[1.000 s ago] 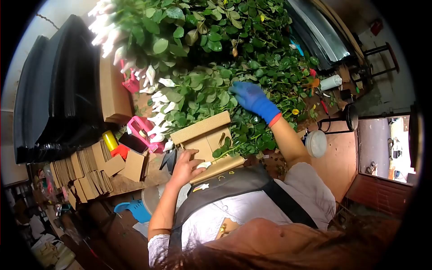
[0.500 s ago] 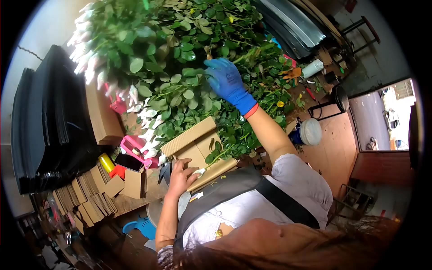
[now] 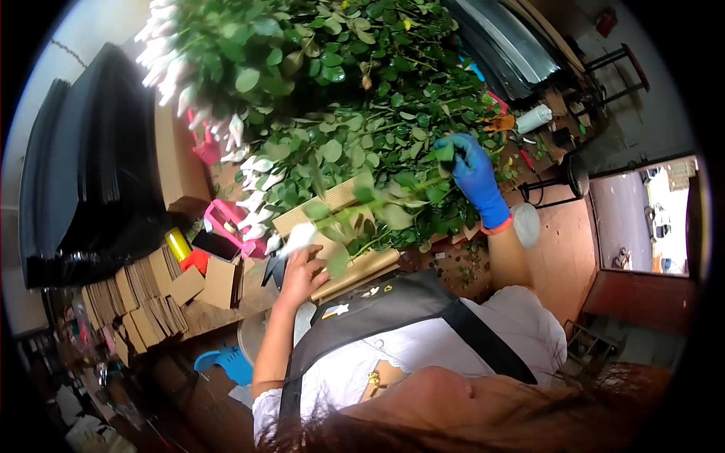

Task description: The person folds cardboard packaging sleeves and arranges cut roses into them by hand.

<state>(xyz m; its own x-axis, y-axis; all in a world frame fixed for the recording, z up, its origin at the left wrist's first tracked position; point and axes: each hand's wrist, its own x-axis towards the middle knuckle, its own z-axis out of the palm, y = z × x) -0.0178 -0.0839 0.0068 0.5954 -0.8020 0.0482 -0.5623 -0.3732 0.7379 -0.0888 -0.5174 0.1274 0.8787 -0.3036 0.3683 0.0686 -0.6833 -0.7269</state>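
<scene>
My left hand (image 3: pixel 300 278), bare, has its fingers bent at the corrugated cardboard wrap (image 3: pixel 313 205), seemingly around the head of a rose lying in it; a blurred leaf covers the fingertips. My right hand (image 3: pixel 474 177), in a blue glove with a red cuff, is closed on the stem end of a second rose (image 3: pixel 396 217), out to the right of the wrap. This rose stretches leftward over the wrap, its white-sleeved bud (image 3: pixel 302 239) blurred just above my left hand. Behind lies a large heap of leafy roses (image 3: pixel 355 98) with white-covered buds pointing left.
On the left stand black sheets (image 3: pixel 98 174) and stacked cardboard pieces (image 3: pixel 140 294). A pink tape dispenser (image 3: pixel 226 226), a phone (image 3: pixel 216 244) and a yellow roll (image 3: pixel 177 244) lie near the wrap. A white bucket (image 3: pixel 526 225) and a stool (image 3: pixel 570 172) stand right.
My right hand has moved from over the heap to the right and toward me, drawing a rose out across the wrap. My left hand has stayed at the wrap.
</scene>
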